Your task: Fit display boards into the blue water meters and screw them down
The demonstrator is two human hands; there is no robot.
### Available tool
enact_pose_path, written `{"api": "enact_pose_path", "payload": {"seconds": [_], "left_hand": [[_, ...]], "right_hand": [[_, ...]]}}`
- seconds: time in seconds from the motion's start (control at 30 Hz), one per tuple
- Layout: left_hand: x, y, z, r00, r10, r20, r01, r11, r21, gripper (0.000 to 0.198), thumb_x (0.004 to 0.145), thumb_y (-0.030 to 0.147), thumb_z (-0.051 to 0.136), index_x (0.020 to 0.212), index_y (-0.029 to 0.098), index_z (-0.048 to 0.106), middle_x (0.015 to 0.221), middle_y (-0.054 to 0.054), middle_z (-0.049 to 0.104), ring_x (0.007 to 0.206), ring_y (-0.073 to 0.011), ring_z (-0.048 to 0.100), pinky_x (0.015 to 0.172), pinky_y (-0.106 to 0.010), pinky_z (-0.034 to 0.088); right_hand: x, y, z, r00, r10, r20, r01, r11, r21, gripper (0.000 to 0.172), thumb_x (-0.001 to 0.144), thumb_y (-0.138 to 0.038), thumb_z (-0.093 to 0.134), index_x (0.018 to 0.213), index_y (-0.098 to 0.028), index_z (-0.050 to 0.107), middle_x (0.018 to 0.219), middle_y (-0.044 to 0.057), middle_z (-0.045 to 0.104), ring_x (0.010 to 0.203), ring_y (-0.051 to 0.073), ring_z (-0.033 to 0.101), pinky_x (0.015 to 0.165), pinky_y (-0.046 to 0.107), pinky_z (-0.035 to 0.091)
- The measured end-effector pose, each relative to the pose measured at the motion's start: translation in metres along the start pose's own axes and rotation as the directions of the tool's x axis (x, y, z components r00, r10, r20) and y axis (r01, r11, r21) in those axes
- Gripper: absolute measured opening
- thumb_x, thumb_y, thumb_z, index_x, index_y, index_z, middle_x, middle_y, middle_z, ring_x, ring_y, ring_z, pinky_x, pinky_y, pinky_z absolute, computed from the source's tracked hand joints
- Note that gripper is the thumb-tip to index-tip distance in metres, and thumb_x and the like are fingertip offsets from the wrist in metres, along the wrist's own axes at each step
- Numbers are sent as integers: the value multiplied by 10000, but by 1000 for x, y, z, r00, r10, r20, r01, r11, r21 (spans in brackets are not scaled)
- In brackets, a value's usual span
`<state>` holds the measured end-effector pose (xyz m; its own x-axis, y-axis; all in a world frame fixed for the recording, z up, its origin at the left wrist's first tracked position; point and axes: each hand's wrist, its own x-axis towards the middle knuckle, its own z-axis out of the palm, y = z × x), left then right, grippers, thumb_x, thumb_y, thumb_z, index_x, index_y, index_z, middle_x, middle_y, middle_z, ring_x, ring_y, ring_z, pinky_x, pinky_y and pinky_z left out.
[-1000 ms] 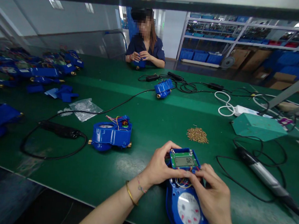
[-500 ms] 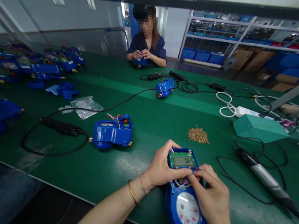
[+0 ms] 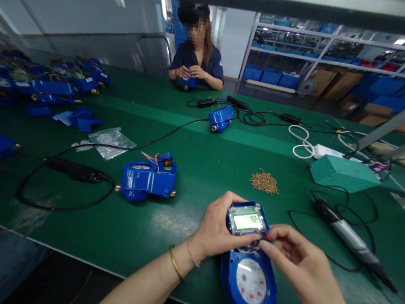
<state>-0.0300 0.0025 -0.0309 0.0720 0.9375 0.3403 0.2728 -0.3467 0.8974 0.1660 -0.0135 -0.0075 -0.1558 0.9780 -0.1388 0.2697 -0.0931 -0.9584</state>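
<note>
Display point(image 3: 248, 222) on the blue meter point(image 3: 249, 276), near right, now backlit (unlit half a second ago), so the wiring seems live. Left hand point(image 3: 213, 227) curled around the meter's far end; right hand point(image 3: 295, 254) half-closed at the wires point(image 3: 268, 235), hold unclear.

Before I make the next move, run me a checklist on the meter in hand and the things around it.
1. Left hand gripping the blue meter: ok, around its display end.
2. Display lit: ok, bright with digits showing.
3. Wires covered: not ok, some show beside the right hand.
4. Right hand's pinch on the wires: cannot tell, contact too small to see.
5. Small brass pieces apart from the meter: ok, piled beyond it.
6. Screwdriver apart from both hands: ok, lying to the right.
</note>
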Motion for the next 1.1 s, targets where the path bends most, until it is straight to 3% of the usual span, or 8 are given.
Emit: {"api": "enact_pose_path", "payload": {"seconds": [0.17,0.27,0.43,0.73,0.9,1.1], "left_hand": [[0,-1,-1,990,143,5,-143,987,68,567,697,392,841,1140,195,547,1095,-78,682,1032,-241,651,926,-363,508],[1,-2,-2,981,191,32,-194,977,88,557,724,402,819,1162,193,545,1117,-89,684,1055,-248,642,958,-383,502],[2,-3,-2,978,205,48,-209,973,97,559,734,421,802,1176,182,556,1126,-103,689,1052,-257,647,966,-410,508],[1,-8,2,951,307,40,-310,943,122,570,739,428,795,1195,214,530,1171,-96,706,1092,-263,672,1040,-473,507],[1,-7,1,973,227,32,-229,972,47,598,685,386,850,1169,214,543,1129,-80,720,1059,-246,691,1136,-511,421],[-1,-9,3,991,132,-3,-132,989,-61,621,635,354,890,1149,206,574,1103,-66,723,1040,-232,694,1166,-507,380]], "right_hand": [[12,-19,-16,960,102,262,-106,994,1,409,820,-561,688,770,-161,619,595,-17,545,450,74,414,455,205,330],[21,-29,-25,954,44,297,-14,995,-100,394,855,-544,643,741,-167,630,561,-30,481,489,90,402,458,207,316],[31,-37,-33,931,-103,350,218,926,-309,290,862,-462,633,735,-203,613,645,-4,556,588,140,493,530,241,397],[39,-44,-45,867,16,498,255,844,-472,368,980,-512,456,785,-211,540,730,-1,524,695,159,486,631,278,394],[48,-41,-46,835,-46,549,288,886,-364,338,991,-491,468,825,-210,556,777,1,536,733,155,492,669,272,410],[58,-18,-46,848,-35,529,120,984,-128,363,900,-556,624,800,-207,608,733,-11,560,704,137,513,644,236,418]]}}
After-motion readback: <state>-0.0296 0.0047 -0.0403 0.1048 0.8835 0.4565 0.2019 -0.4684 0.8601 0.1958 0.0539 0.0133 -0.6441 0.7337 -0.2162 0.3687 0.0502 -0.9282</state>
